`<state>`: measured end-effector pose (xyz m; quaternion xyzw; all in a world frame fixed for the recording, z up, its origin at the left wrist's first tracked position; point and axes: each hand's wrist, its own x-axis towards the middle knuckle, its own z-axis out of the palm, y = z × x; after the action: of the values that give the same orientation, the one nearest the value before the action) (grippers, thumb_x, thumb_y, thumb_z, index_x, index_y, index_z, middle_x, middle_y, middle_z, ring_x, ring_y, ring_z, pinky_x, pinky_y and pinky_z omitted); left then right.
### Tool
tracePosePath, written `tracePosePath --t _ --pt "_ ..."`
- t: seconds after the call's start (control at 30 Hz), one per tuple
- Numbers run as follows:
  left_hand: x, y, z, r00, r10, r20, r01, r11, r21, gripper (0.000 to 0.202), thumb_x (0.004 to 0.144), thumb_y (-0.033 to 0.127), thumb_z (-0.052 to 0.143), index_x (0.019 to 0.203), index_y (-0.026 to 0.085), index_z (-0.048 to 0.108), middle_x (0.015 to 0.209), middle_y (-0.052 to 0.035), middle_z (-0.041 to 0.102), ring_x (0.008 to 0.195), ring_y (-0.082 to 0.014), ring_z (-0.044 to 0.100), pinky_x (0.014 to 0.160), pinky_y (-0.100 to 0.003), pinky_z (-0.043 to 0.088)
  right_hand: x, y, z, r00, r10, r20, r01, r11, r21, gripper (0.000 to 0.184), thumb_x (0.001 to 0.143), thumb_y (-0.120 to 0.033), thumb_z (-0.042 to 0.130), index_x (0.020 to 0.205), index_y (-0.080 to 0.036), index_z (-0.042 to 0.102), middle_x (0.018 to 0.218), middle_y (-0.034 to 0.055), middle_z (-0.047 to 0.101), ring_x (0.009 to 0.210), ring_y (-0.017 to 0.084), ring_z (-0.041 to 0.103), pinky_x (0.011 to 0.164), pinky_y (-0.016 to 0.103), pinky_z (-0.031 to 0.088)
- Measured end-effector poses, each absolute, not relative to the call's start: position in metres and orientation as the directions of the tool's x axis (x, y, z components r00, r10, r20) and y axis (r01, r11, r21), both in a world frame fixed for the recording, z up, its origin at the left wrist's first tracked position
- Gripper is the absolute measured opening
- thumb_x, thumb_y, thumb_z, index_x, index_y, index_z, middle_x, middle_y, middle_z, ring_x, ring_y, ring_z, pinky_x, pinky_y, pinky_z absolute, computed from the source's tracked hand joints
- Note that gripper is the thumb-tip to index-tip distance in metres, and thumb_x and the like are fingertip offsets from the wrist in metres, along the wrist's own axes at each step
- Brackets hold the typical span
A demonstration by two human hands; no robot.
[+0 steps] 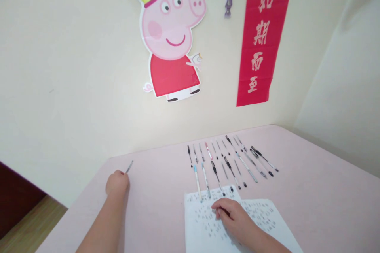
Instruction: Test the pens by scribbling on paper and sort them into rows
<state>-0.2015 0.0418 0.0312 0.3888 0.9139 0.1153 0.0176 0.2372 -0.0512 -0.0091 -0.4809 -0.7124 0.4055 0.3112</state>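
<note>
My left hand (118,182) is on the left side of the pink table, fingers closed around a slim grey pen (130,166) whose far end points up and to the right. Over a handwritten white sheet (196,229) lies my right hand (234,219), its fingers curled and close together. Whether a small thing sits between its fingertips is hidden. Just beyond it, pens and thin refills lie in two rough rows, among them a blue-capped pen (197,182), a black pen (217,176) and a red-and-white pen (208,151).
The pink table (157,205) meets a pale wall along its back edge. A second written sheet (270,213) lies partly beneath my right forearm. On the wall hang a pig cutout (173,39) and a red banner (264,35). Wooden floor (32,221) shows at lower left.
</note>
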Motion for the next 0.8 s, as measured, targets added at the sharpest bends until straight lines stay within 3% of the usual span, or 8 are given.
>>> tracePosePath --t 0.33,0.57,0.8 --pt "-0.207 0.027 0.022 -0.690 0.717 0.102 0.715 0.653 0.249 0.047 0.077 0.037 0.041 0.109 0.008 0.057 0.109 -0.0218 0.060 0.099 -0.0333 0.060 0.077 -0.039 0.049 0.238 -0.050 -0.006 -0.354 0.933 0.063 0.430 0.222 -0.875 0.025 0.078 -0.013 0.042 0.083 -0.018 0.066 0.075 0.0033 0.066 0.073 0.017 0.061 0.073 0.027 0.044" --pt "-0.214 0.021 0.024 -0.682 0.730 0.041 0.724 0.667 0.176 0.032 0.072 0.027 0.043 0.093 0.011 0.062 0.097 -0.0201 0.064 0.091 -0.0328 0.061 0.070 -0.038 0.049 0.237 -0.051 -0.008 -0.350 0.936 0.040 0.432 0.199 -0.880 0.026 0.077 -0.013 0.042 0.084 -0.018 0.066 0.074 0.0033 0.066 0.072 0.017 0.060 0.071 0.027 0.044" --pt "-0.225 0.046 0.021 -0.711 0.701 0.058 0.696 0.690 0.198 0.036 0.072 0.024 0.043 0.098 0.008 0.061 0.101 -0.0239 0.062 0.094 -0.0354 0.060 0.067 -0.039 0.049 0.236 -0.049 -0.010 -0.334 0.942 0.038 0.416 0.183 -0.891 0.024 0.076 -0.014 0.042 0.081 -0.018 0.066 0.073 0.0033 0.065 0.072 0.018 0.060 0.072 0.028 0.044"
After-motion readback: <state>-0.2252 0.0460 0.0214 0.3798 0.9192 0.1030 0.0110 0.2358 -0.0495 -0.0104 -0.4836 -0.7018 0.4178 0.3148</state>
